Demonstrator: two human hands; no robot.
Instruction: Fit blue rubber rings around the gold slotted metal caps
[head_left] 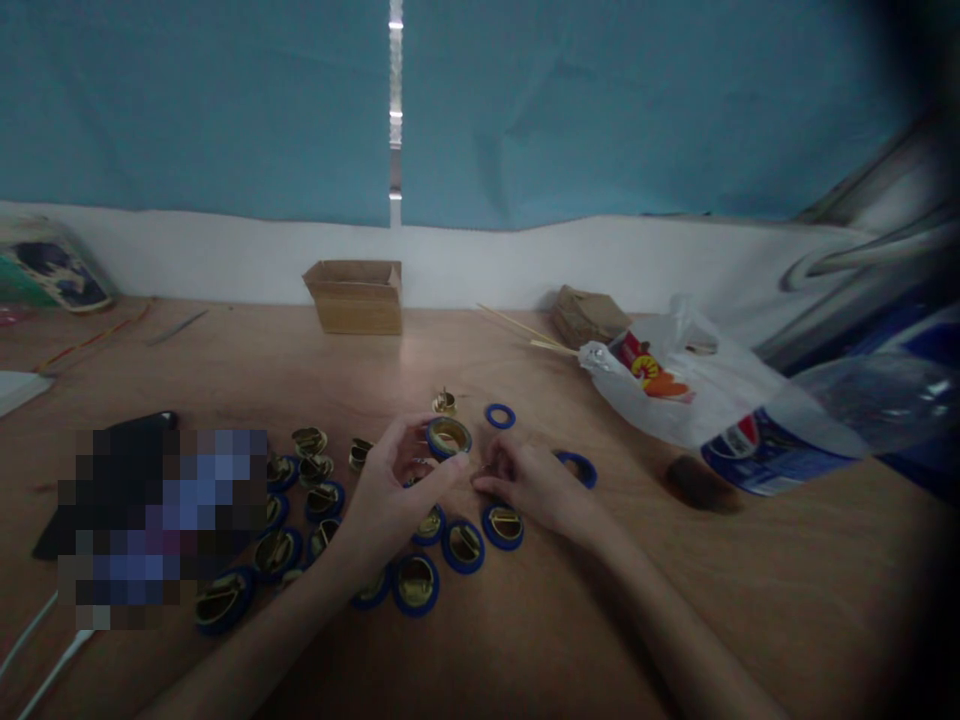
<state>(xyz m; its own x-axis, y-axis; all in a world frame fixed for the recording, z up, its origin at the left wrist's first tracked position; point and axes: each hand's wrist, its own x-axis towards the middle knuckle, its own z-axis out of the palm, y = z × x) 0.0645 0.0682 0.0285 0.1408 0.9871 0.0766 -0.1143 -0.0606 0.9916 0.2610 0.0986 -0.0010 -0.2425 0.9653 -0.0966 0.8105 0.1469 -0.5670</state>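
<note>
Blue-rimmed gold piece [448, 437] sits above the middle of the counter [787, 600], gripped between the left hand's [397, 468] thumb and fingers. At right, a plastic bag [720, 390] lies just beside a Pepsi bottle [780, 450], both well apart from the work. At left lies a dark slab [112, 475], partly pixelated; a cardboard box [360, 310] stands near the wall. The right hand [525, 475] bends its fingers nearby; whether they close on anything, I cannot tell. The left forearm hides some similar pieces [463, 546]. Beyond the right hand lies a blue ring [487, 416].
</note>
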